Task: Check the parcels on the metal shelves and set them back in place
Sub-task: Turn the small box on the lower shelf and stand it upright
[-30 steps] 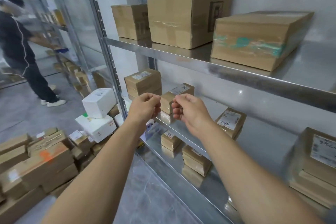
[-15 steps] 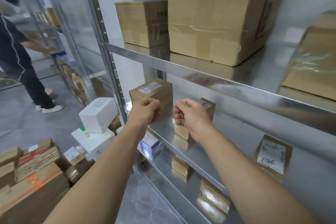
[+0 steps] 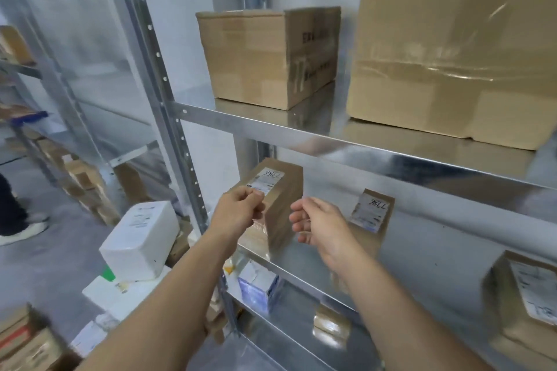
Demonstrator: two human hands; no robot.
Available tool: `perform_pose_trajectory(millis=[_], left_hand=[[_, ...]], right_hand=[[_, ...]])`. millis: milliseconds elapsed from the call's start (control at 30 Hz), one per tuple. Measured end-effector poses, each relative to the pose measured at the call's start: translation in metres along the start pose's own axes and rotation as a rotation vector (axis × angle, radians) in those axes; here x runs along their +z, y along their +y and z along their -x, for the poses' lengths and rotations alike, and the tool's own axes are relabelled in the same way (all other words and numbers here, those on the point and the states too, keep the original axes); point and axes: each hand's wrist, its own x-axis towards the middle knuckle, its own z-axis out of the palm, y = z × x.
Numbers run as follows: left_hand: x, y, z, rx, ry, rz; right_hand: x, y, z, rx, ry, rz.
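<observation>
L hand is raised w/ fingers curled in, knuckles over the near-left corner of a brown labelled parcel; can't tell if it actually grips it. R hand is just right of that parcel, apart from it, fingers curled, nothing in it. The parcel stands on the middle metal shelf, right behind & between both hands. A smaller labelled parcel sits just beyond the R hand, and a third parcel is well off to that hand's right. On the upper shelf above the hands are 2 cartons: medium one over the L hand, large taped one up & right of the R hand. White foam box lies left of the L forearm
</observation>
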Motion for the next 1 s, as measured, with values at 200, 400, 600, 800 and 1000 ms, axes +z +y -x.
perform_pose_trajectory(millis=[200, 400, 600, 800, 1000], left_hand=[[-0.034, -0.017, -0.058, -0.044, -0.075, 0.023], [-0.036, -0.033, -0.12, -0.081, -0.134, 0.016], [-0.037, -0.042, -0.17, -0.008, -0.112, -0.034], [-0.045, -0.071, -0.21, -0.046, -0.101, -0.228], [-0.04, -0.093, -0.231, -0.273, -0.339, -0.046]], right_hand=[[0.042, 0.011, -0.029, 0.068, 0.107, -0.034], [0.054, 0.014, -0.074, 0.091, 0.197, -0.046], [0.059, 0.023, -0.131, 0.108, 0.257, -0.007], [0.067, 0.052, -0.154, 0.136, 0.435, 0.256], [0.098, 0.084, -0.162, 0.294, 0.322, 0.019]])
